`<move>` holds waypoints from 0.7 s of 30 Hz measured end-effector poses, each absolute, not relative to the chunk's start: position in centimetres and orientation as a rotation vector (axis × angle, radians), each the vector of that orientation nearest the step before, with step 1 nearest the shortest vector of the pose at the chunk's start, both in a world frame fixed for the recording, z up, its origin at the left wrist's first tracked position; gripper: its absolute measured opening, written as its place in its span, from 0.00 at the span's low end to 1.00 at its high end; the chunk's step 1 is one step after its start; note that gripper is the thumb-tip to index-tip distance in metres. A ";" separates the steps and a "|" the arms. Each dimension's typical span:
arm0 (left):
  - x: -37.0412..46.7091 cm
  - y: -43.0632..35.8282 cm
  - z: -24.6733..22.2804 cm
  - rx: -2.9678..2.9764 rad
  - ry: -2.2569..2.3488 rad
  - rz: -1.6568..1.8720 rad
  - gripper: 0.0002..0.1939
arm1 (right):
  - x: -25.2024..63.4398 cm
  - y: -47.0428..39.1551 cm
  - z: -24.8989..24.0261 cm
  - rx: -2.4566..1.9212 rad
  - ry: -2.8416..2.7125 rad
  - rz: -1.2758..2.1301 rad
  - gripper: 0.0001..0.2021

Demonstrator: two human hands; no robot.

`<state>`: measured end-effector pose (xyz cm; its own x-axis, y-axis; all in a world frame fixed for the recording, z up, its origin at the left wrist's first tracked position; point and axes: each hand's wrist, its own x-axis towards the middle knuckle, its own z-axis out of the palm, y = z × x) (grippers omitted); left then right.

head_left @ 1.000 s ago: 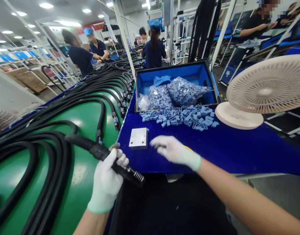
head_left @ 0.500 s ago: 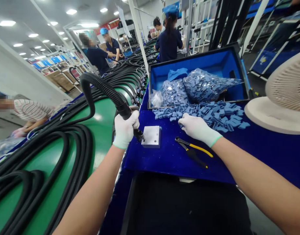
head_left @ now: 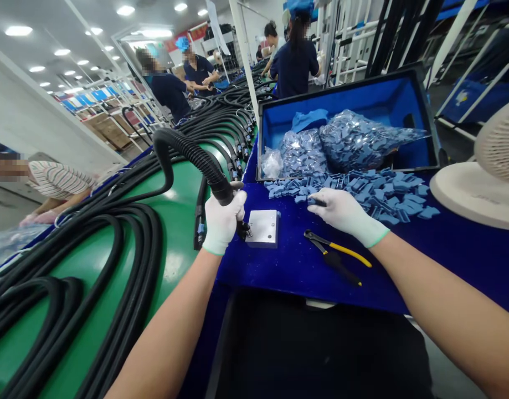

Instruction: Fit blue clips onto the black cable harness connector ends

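Note:
My left hand (head_left: pixel 223 219), in a white glove, is wrapped round the end of a black corrugated hose (head_left: pixel 210 166). Below that fist the hose's dark connector tip, with a spring-like metal part, leans at the left edge of a metal block (head_left: pixel 263 228). My right hand (head_left: pixel 341 210), gloved too, pinches a small blue plastic clip (head_left: pixel 317 202), which looks dark in shadow and is partly covered by the fingers. Just behind that hand spreads a loose pile of blue clips (head_left: pixel 391 194). Cutting pliers (head_left: pixel 349 252) with yellow and black handles lie nearer to me.
A blue bin (head_left: pixel 407 91) with bagged clips (head_left: pixel 354 141) stands behind the pile. A beige fan (head_left: pixel 474 194) is at the right. Coiled black hoses (head_left: pixel 142 244) cover the green conveyor (head_left: pixel 181 244) on the left. Several co-workers stand farther off.
My right hand has drawn slightly back from the pile, and a clip now shows in its fingers. My left hand still grips the hose; the whole view has shifted a little.

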<state>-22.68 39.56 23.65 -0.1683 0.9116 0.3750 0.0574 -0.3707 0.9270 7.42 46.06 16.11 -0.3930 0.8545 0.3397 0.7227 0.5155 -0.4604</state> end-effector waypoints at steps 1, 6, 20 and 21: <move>-22.7 39.6 23.4 1.426 1.167 1.610 0.15 | 7.2 45.8 16.5 -1.303 -2.187 0.345 0.17; -23.1 39.9 23.0 1.448 1.162 1.502 0.13 | 3.6 43.0 20.6 -1.058 -2.215 0.615 0.15; -24.5 40.4 23.0 1.533 1.232 1.405 0.17 | -7.5 43.0 21.1 -0.904 -2.269 1.117 0.16; -24.2 40.5 23.0 1.524 1.219 1.403 0.18 | -7.5 43.3 20.9 -0.914 -2.249 1.164 0.18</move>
<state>-24.24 40.49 23.01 -0.0401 0.9522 0.3028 0.1666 -0.2924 0.9417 -7.54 43.26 20.91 -0.6813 0.7272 0.0839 0.3513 0.4254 -0.8340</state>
